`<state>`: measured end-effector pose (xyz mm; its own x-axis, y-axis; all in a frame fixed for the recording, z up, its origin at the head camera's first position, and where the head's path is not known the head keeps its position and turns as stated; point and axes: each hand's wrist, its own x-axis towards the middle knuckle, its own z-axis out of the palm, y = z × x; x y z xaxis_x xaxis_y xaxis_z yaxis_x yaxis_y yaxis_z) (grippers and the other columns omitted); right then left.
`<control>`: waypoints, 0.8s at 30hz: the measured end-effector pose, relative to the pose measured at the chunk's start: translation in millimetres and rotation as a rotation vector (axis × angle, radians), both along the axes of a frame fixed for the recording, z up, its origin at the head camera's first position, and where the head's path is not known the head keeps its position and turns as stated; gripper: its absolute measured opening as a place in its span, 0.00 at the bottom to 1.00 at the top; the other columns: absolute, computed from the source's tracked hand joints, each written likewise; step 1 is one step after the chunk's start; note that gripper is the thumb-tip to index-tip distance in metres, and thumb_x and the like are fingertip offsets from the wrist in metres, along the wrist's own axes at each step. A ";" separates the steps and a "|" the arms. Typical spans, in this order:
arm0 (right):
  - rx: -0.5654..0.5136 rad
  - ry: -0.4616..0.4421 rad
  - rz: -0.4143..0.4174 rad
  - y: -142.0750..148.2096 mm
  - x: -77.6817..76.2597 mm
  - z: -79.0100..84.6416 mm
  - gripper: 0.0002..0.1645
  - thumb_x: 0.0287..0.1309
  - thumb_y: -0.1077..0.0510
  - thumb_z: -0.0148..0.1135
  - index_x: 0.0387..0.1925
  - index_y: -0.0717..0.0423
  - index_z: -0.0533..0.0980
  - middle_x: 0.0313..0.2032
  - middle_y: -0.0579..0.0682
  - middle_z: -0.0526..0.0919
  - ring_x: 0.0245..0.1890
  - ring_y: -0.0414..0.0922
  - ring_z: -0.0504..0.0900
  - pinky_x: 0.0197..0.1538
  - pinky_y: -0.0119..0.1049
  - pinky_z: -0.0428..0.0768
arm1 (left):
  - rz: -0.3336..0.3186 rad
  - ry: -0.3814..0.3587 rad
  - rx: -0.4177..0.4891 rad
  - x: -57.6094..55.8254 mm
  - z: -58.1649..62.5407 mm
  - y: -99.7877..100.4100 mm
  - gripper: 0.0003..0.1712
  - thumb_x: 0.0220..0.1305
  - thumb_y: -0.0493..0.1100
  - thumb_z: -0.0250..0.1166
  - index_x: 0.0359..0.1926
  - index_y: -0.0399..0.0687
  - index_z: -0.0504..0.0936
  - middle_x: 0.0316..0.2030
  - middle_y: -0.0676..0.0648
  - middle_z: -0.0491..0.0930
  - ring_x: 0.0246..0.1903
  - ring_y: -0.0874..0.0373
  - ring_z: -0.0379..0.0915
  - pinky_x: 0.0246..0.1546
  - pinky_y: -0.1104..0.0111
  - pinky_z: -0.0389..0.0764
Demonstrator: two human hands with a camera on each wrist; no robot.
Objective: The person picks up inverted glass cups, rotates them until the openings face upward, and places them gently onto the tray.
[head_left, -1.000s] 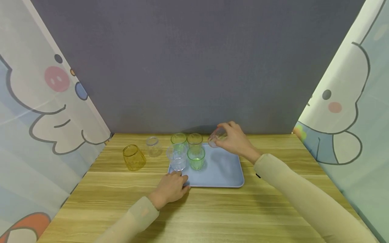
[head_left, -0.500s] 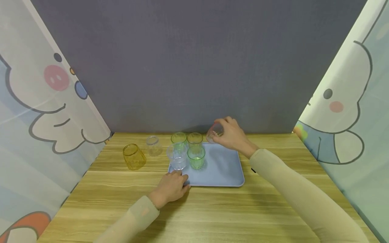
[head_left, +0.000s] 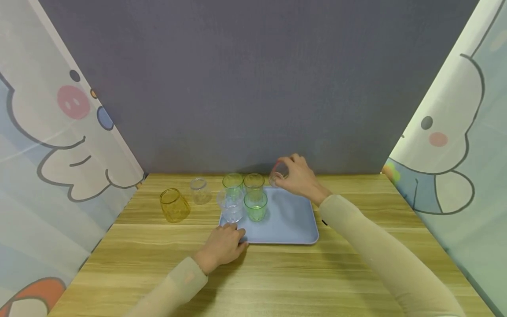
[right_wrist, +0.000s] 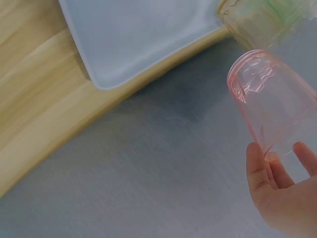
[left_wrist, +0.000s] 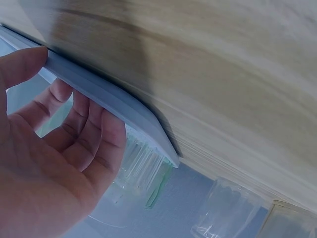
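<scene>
You have soft, fairly even light in the head view, with your cream fabric sleeves [head_left: 380, 251] throwing faint shadows along the pale wooden table's [head_left: 285, 281] near edge. Your left-wrist view looks bluish and hazy, shadowed beside the light-blue plastic tray [left_wrist: 131, 110]; right-wrist, glints streak the clear pink tumbler [right_wrist: 277, 96].

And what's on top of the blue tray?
A clear cup and green cup in front, another green cup and brownish cup behind. Front cups partly hide the back ones; I can't see under the left hand.
</scene>
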<state>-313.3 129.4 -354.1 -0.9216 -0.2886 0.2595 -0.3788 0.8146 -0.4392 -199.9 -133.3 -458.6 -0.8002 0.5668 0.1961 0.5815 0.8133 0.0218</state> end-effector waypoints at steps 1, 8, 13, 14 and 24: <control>0.001 -0.004 0.001 -0.4 -0.4 -1.3 0.35 0.60 0.42 0.63 0.66 0.49 0.72 0.58 0.57 0.70 0.58 0.56 0.67 0.48 0.55 0.76 | 0.001 -0.002 -0.001 0.2 -0.3 -0.3 0.17 0.64 0.51 0.70 0.25 0.51 0.74 0.23 0.52 0.68 0.26 0.54 0.73 0.21 0.62 0.74; -0.001 0.003 0.001 -1.8 -5.3 -10.7 0.38 0.57 0.43 0.64 0.67 0.51 0.73 0.57 0.58 0.71 0.58 0.56 0.68 0.48 0.56 0.77 | 0.011 -0.006 -0.003 0.2 -1.5 -0.6 0.17 0.65 0.51 0.70 0.25 0.52 0.73 0.23 0.53 0.67 0.26 0.55 0.71 0.21 0.64 0.72; 0.008 -0.004 0.003 -2.7 -9.8 -19.6 0.38 0.57 0.43 0.63 0.68 0.52 0.72 0.57 0.58 0.71 0.58 0.56 0.67 0.50 0.55 0.77 | 0.015 -0.006 -0.001 -1.1 -2.1 -0.7 0.17 0.64 0.51 0.70 0.25 0.51 0.74 0.23 0.52 0.68 0.26 0.54 0.72 0.21 0.63 0.73; 0.012 -0.004 0.004 -3.1 -10.4 -21.4 0.38 0.57 0.43 0.63 0.68 0.52 0.72 0.58 0.58 0.71 0.58 0.56 0.67 0.51 0.55 0.77 | 0.016 -0.005 -0.003 -1.6 -2.7 -1.0 0.17 0.64 0.51 0.70 0.25 0.51 0.74 0.23 0.52 0.68 0.26 0.54 0.72 0.21 0.63 0.73; 0.018 -0.010 0.016 -3.6 -11.1 -33.5 0.38 0.55 0.43 0.68 0.65 0.53 0.74 0.58 0.58 0.70 0.58 0.56 0.67 0.55 0.57 0.76 | 0.021 -0.026 -0.007 -1.7 -2.9 -0.3 0.17 0.65 0.52 0.69 0.25 0.52 0.73 0.23 0.53 0.67 0.26 0.55 0.72 0.21 0.62 0.73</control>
<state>-324.4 125.8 -387.7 -0.9192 -0.3083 0.2451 -0.3879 0.8160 -0.4285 -201.6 -133.6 -461.5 -0.8166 0.5514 0.1709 0.5638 0.8254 0.0308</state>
